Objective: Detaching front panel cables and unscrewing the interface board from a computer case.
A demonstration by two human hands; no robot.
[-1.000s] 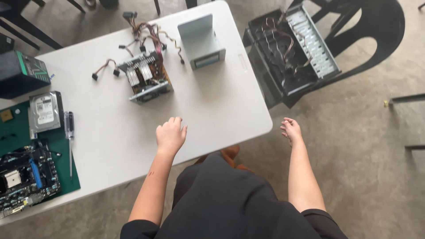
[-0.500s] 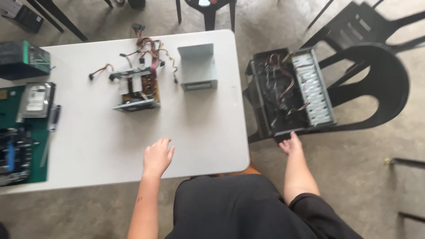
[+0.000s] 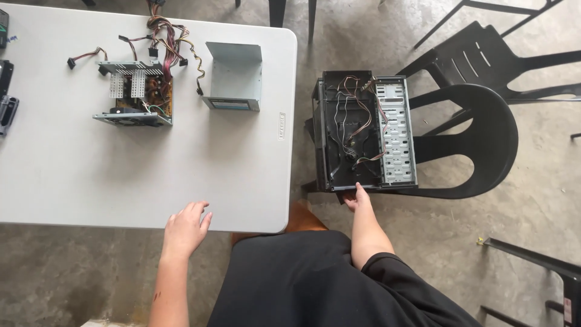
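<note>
An open black computer case (image 3: 363, 130) with loose wires inside lies on a black plastic chair (image 3: 478, 145) to the right of the white table (image 3: 254, 181). My right hand (image 3: 358, 197) touches the near edge of the case; whether its fingers grip that edge I cannot tell. My left hand (image 3: 184, 227) rests flat at the table's near edge, fingers apart, holding nothing. Farther back on the table sit an opened power supply (image 3: 136, 97) with a bundle of coloured cables and its grey metal cover (image 3: 233, 75).
A second black chair (image 3: 484, 57) stands behind the first. More chair legs (image 3: 532, 260) show at the lower right. Dark parts (image 3: 6, 103) lie at the table's left edge. The floor is bare concrete.
My right hand has reached right from open air to the case's near edge. The view has swung right, so the green mat and boards have left the frame. My left hand stays on the table.
</note>
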